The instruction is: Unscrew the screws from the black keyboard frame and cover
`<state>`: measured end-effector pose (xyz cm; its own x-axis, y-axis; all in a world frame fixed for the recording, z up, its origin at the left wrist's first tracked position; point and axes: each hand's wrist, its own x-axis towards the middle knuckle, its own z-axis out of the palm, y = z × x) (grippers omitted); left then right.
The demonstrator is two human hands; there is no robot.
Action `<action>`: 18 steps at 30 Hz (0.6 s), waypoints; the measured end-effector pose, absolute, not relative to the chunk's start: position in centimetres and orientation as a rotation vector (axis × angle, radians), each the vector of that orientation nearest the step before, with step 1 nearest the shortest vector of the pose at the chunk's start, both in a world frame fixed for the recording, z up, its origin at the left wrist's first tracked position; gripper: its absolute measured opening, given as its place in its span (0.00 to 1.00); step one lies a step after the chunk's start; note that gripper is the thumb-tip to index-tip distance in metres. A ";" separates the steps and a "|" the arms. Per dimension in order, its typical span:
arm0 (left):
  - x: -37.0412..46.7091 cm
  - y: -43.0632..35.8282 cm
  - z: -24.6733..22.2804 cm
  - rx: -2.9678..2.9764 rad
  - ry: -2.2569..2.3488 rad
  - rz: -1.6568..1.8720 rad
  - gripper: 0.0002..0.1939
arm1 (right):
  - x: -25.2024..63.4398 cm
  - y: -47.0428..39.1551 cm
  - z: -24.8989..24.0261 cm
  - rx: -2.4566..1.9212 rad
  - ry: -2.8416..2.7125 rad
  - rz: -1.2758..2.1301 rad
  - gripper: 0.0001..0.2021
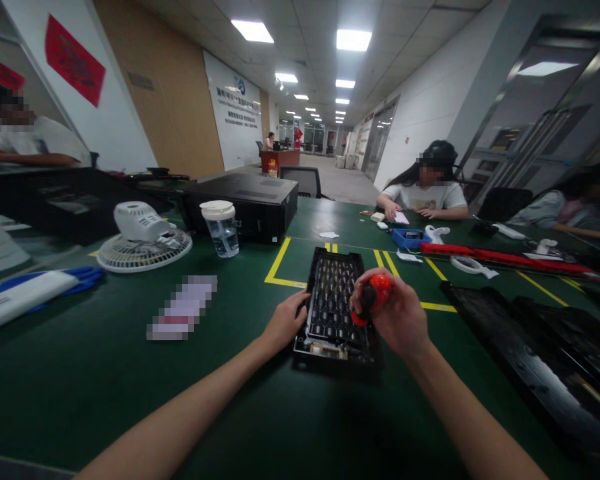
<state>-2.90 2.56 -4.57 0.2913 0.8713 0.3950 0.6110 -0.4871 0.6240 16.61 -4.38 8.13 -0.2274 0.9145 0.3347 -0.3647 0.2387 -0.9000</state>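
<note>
A black open casing with rows of dark rounded shapes inside lies on the green table, a small board showing at its near end. My left hand rests against the casing's left edge, its fingers pressed together on the rim. Above the casing's right side, my right hand is wrapped round the handle of a red and black tool, which looks like a screwdriver. The tool's tip is too dark to make out.
To the left are a white fan part, a lidded cup and a black box. Black housings lie at the right, behind them a blue tray. A person sits across the table.
</note>
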 end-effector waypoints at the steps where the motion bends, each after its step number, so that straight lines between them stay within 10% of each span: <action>1: -2.9 2.6 -4.6 2.212 1.338 1.018 0.18 | 16.6 -4.4 8.1 -0.596 -1.279 1.319 0.16; 18: -2.8 2.5 -4.5 2.228 1.338 1.009 0.18 | 16.9 -4.3 7.9 -0.561 -1.314 1.306 0.15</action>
